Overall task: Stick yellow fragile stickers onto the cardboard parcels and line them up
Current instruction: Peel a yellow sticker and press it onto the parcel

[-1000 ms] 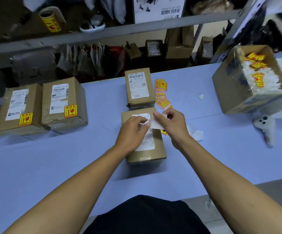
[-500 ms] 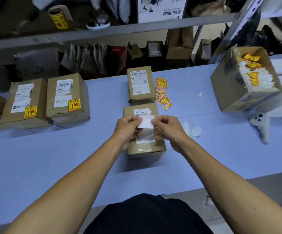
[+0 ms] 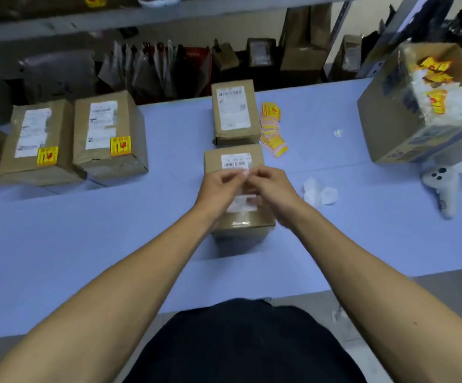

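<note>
I see the fingertips (image 3: 245, 172) of both hands meeting over the near parcel (image 3: 239, 217), and they pinch a small white piece (image 3: 242, 203) between them; it is blurred, so I cannot tell if it is a sticker or only its backing paper. The left hand (image 3: 218, 189) is curled, the thumb and first fingers closed on the piece from the left. The right hand (image 3: 272, 190) is closed on it from the right in the same way. Both hands hang just above the top of the near parcel, which lies on the blue table (image 3: 113, 244) and carries a white shipping label (image 3: 235, 160).

Just behind the near parcel stands a second parcel (image 3: 235, 111), without a yellow sticker on the face I see. To the right of that second parcel, touching its side, lies a pile of yellow fragile stickers (image 3: 272, 131). Right of the near parcel, near it, are crumpled white backing papers (image 3: 319, 193). Far right of the near parcel is an open carton (image 3: 390, 114) with white and yellow scraps inside, and a white controller (image 3: 442, 186) below it.

Well left of the near parcel, two parcels (image 3: 108, 134) (image 3: 36, 139) stand side by side, each with a yellow sticker.
</note>
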A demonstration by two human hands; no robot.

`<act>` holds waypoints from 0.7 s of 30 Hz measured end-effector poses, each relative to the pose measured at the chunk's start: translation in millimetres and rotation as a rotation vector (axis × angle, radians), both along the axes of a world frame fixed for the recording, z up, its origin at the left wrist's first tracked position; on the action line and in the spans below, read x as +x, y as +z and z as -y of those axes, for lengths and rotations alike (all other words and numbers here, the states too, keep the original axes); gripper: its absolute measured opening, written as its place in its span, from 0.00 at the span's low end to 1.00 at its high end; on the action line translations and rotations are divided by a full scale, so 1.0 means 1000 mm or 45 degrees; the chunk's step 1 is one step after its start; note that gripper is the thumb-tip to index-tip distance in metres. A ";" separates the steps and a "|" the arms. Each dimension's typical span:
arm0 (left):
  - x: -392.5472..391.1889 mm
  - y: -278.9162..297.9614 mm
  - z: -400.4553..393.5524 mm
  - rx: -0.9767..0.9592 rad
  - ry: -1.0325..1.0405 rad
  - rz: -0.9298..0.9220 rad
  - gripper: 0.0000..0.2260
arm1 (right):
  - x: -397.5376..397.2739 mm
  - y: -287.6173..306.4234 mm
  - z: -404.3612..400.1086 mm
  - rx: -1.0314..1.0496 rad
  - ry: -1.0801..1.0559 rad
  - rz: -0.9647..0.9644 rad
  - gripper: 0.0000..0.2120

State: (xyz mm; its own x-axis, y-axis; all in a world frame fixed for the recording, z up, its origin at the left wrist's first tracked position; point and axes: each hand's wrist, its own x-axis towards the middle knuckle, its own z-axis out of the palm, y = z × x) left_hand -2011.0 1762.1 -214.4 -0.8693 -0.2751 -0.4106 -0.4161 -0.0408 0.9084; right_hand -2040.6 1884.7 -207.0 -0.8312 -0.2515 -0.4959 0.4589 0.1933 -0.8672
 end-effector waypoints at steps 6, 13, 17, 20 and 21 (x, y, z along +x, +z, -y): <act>0.010 -0.003 0.006 0.106 -0.022 0.089 0.05 | -0.007 0.003 -0.007 0.025 0.138 0.010 0.14; 0.004 0.008 0.008 0.294 -0.011 0.205 0.08 | -0.017 0.007 -0.006 0.053 -0.060 -0.006 0.10; 0.003 0.009 0.010 0.273 0.035 0.168 0.03 | -0.015 0.008 -0.005 -0.012 -0.052 0.019 0.12; 0.003 0.009 0.010 0.258 0.044 0.160 0.03 | -0.014 0.008 -0.005 -0.087 -0.089 0.048 0.09; 0.002 0.008 0.010 0.264 0.056 0.158 0.03 | -0.014 0.009 -0.005 -0.109 -0.106 0.090 0.06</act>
